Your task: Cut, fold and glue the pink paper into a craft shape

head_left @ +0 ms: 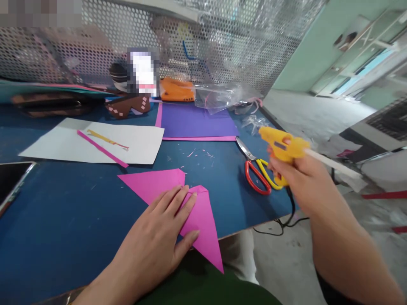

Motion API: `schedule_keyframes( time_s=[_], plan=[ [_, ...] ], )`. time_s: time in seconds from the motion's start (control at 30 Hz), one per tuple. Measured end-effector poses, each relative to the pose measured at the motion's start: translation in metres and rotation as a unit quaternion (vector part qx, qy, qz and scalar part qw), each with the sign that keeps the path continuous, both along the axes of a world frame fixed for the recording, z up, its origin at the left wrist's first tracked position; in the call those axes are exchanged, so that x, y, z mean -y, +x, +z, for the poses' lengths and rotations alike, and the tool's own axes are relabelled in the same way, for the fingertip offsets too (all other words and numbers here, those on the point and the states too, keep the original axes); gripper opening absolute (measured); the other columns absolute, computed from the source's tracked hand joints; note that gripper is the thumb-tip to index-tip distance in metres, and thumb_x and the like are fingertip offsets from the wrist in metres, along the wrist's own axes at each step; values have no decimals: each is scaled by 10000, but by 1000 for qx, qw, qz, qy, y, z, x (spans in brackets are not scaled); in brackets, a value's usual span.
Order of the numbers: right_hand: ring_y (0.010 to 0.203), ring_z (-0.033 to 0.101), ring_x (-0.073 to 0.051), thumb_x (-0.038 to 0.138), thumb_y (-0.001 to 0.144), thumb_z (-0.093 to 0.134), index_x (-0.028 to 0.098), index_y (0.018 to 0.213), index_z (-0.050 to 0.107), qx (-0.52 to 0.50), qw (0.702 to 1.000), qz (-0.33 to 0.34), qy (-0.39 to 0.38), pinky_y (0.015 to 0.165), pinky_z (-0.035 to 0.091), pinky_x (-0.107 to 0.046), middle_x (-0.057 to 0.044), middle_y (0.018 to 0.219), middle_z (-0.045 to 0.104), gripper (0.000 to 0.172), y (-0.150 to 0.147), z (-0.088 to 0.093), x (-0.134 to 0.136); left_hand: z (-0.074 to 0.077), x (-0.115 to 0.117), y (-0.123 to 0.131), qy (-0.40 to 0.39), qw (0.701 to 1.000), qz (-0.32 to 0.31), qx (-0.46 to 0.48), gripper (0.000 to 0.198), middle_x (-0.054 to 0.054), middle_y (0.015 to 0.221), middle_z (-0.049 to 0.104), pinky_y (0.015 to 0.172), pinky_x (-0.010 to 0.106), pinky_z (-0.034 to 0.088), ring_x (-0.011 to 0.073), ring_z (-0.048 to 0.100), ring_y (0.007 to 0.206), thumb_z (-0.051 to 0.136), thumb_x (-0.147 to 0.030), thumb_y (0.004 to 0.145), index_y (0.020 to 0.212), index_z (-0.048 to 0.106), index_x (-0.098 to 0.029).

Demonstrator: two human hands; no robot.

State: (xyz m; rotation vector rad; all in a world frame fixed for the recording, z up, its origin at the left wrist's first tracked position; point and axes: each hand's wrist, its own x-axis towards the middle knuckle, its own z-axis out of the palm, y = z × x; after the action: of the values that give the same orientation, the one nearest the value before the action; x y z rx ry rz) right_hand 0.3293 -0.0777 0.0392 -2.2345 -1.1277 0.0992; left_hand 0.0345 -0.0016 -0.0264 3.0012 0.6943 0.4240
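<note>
My left hand [165, 224] lies flat over a folded pink paper [203, 220], fingers stretched out and pressing near its middle. Two pointed wings of the paper spread from under the hand, one to the left and one over the table's front edge. Raised at the right, my right hand [295, 173] is wrapped round the handle of a yellow glue gun [282, 146]. A white glue stick [333, 164] juts from the gun's back. Below and left of the gun, scissors [254, 169] with one red and one yellow handle rest on the table.
A white sheet [140, 144] bears a pink strip [101, 148] and a yellow strip [103, 137]. Purple paper [197, 120] lies behind. Brown cut-out [122, 108], orange object [176, 90] and clear plastic bag [219, 97] line the perforated metal panel [95, 55]. A black cord [290, 207] hangs at the right edge.
</note>
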Motion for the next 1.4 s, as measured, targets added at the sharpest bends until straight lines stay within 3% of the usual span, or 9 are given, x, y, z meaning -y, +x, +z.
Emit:
schedule_keyframes(
  time_s=[0.23,0.33,0.43,0.7,0.83,0.9,1.0,1.1,1.4],
  plan=[
    [1099,613,-366,170,821,684,48,1125,640,136,984,-78,-83,930,468,-475,-253,1177,613,331,75,4,-101,-5,0,-1,-2,1000,3,7,595,108,1505,496,1101,481,417,315,444,1375,476,-498,965,1474,450,-191],
    [1129,604,-310,219,879,686,82,1216,602,158,978,-93,-104,942,494,-481,-187,1249,605,373,93,-3,-126,-4,0,-1,1,1000,3,1,592,100,1503,501,1103,469,414,305,452,1369,470,-501,966,1470,455,-191],
    [1080,632,-243,346,955,621,159,1270,582,170,975,-88,-113,903,541,-457,-108,1285,600,368,102,-9,-136,-2,1,-1,6,1000,3,-4,587,101,1496,509,1101,468,418,302,463,1361,474,-493,964,1464,462,-185],
    [1054,643,-221,371,966,602,176,1274,582,178,978,-22,-102,889,552,-432,-90,1283,598,365,105,-5,-133,0,2,-2,-5,1000,0,-1,592,110,1501,502,1091,483,431,313,464,1366,483,-480,962,1472,449,-182],
    [1220,561,-347,198,956,557,17,1259,580,204,978,-10,-43,1013,422,-537,-254,1288,592,354,71,2,-113,0,3,-2,-4,1000,3,-14,614,115,1521,476,1084,494,436,319,448,1380,480,-488,964,1486,424,-171],
    [1196,593,-315,186,950,539,87,1336,539,206,978,30,-9,1011,435,-491,-199,1281,640,398,35,-4,-89,1,3,-2,-8,1000,7,-19,614,119,1518,479,1077,500,439,322,449,1379,484,-487,962,1485,426,-170],
    [1125,642,-234,177,964,479,186,1266,578,146,951,248,113,980,490,-428,-93,1187,714,318,-32,-25,-43,1,3,-1,-6,1000,6,-17,601,126,1499,501,1073,502,438,324,458,1372,490,-478,960,1473,445,-166],
    [1200,600,-231,88,935,425,180,1285,555,108,912,386,90,1022,477,-470,-104,1231,691,384,-84,-49,-8,1,3,0,1,1000,3,-7,601,129,1479,524,1080,491,426,318,477,1356,477,-480,964,1465,454,-148],
    [1197,603,-282,26,851,395,54,1301,533,171,898,401,56,1043,483,-529,-190,1224,681,472,-100,-65,-4,-3,6,0,-15,1000,10,4,627,142,1487,511,1116,483,383,306,464,1372,453,-483,970,1478,428,-117]
  ],
)
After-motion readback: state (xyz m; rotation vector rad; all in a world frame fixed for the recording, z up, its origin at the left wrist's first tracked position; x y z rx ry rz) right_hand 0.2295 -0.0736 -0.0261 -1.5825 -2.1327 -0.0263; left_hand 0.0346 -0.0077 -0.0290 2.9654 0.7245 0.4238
